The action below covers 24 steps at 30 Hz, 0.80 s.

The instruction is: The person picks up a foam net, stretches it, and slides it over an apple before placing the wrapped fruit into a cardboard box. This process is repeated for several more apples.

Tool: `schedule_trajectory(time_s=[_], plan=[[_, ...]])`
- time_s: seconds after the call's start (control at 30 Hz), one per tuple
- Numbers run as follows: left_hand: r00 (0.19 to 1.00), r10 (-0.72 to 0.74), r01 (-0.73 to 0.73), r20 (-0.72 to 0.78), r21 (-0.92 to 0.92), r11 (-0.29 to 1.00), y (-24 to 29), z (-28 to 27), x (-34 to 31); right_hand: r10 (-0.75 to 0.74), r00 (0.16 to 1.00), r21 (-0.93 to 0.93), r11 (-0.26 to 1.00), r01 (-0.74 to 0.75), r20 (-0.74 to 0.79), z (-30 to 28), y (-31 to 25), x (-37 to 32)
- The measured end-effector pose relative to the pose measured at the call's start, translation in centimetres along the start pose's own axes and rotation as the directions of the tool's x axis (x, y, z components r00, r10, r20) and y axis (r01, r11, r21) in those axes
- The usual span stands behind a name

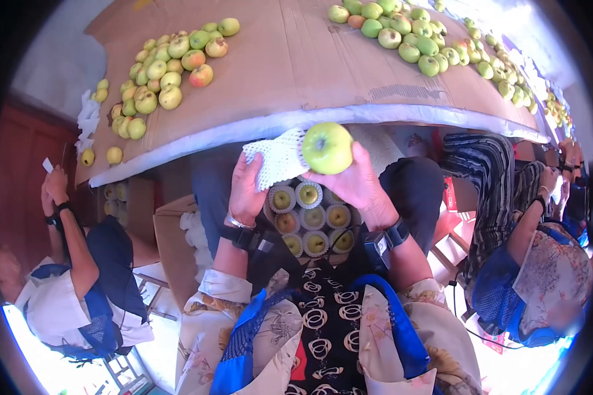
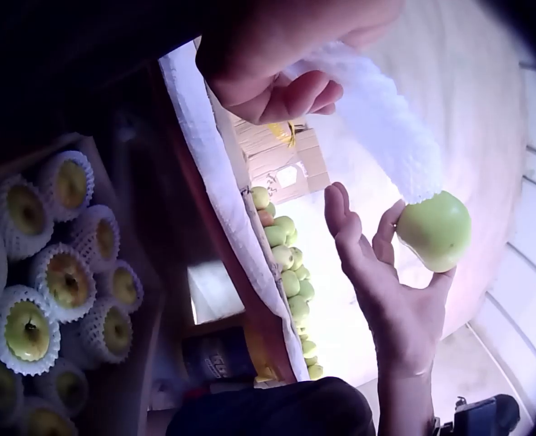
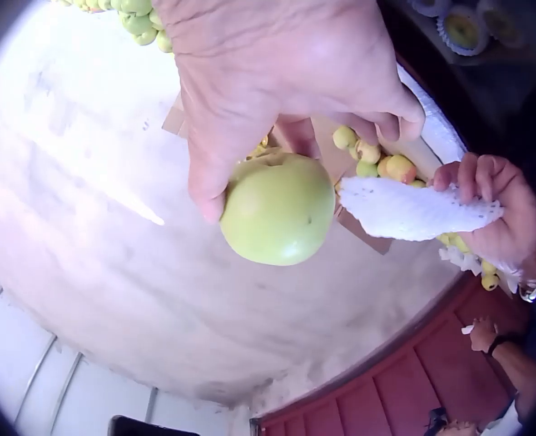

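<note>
My right hand [image 1: 358, 182] holds a green apple [image 1: 327, 148] between thumb and fingers, raised above the lap. In the left hand [image 1: 246, 191] is a white foam net sleeve [image 1: 280, 158], pinched at one end. The sleeve's other end points at the apple; in the left wrist view the foam net [image 2: 391, 127] reaches right to the apple's side [image 2: 436, 232]. From the right wrist the apple [image 3: 279, 209] shows whole and bare, its stem hollow toward the palm. Below the hands, a box holds apples in foam sleeves [image 1: 313, 217], standing in rows.
Loose apples [image 1: 158, 72] lie heaped on the cardboard-covered table [image 1: 276, 66] at left, with another heap [image 1: 415, 33] at right. The table's padded white edge [image 1: 296, 122] runs just beyond the hands. People sit at both sides; an open carton [image 1: 171, 243] stands at left.
</note>
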State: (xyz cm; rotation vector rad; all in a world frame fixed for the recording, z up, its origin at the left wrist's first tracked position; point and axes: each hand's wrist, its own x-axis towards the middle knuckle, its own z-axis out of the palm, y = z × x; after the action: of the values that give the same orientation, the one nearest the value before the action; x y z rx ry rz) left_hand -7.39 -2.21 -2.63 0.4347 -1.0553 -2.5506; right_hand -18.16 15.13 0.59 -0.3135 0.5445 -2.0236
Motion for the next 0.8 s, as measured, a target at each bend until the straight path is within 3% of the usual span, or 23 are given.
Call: schedule_trajectory(time_s=[0.1, 0.17, 0.27, 0.33, 0.4, 0.5, 0.6, 0.63, 0.73, 0.8], plan=[[1.000, -0.028, 0.028, 0.008, 0.036, 0.999, -0.5, 0.5, -0.2, -0.057, 0.998, -0.184, 0.981, 0.063, 0.040, 1.1, -0.3, -0.5], [0.999, -0.040, 0.038, 0.019, 0.098, 0.994, -0.1, 1.0, -0.2, -0.039, 0.999, -0.101, 0.994, 0.036, -0.023, 0.3, 0.1, -0.4], [0.998, 0.066, -0.068, 0.017, 0.178, 0.982, -1.1, 0.1, 0.3, -0.058, 0.995, -0.001, 0.998, 0.058, -0.083, -0.1, 0.8, 0.2], [0.923, 0.373, -0.290, -0.094, 0.469, 0.834, -0.9, 0.4, 0.5, -0.104, 0.989, -0.006, 0.995, 0.104, -0.105, -0.2, 0.8, 0.3], [0.833, 0.553, -0.412, 0.016, 0.686, 0.600, -0.4, 1.3, 0.2, -0.169, 0.981, -0.068, 0.984, 0.163, -0.095, -0.1, 0.6, 0.7], [0.925, 0.333, -0.370, 0.182, 0.626, 0.687, 0.7, 0.9, -0.8, -0.219, 0.968, -0.308, 0.936, 0.172, -0.124, -0.7, 1.4, 1.1], [0.975, 0.183, -0.222, 0.129, 0.431, 0.875, -0.2, 2.5, -1.5, -0.223, 0.968, -0.442, 0.884, 0.153, -0.111, -1.2, 3.0, 1.3], [0.995, 0.081, -0.095, 0.052, 0.376, 0.922, -0.9, 1.6, -1.2, -0.181, 0.977, -0.416, 0.902, 0.117, -0.118, -1.2, 3.6, 1.4], [0.999, -0.030, 0.032, -0.019, 0.154, 0.987, -1.1, 1.8, -1.2, -0.149, 0.983, -0.355, 0.929, 0.104, -0.103, -0.9, 4.3, 1.4], [0.998, -0.065, 0.065, -0.005, 0.188, 0.980, -1.5, 1.0, -1.0, -0.124, 0.987, -0.342, 0.936, 0.082, -0.103, -1.2, 4.0, 1.3]])
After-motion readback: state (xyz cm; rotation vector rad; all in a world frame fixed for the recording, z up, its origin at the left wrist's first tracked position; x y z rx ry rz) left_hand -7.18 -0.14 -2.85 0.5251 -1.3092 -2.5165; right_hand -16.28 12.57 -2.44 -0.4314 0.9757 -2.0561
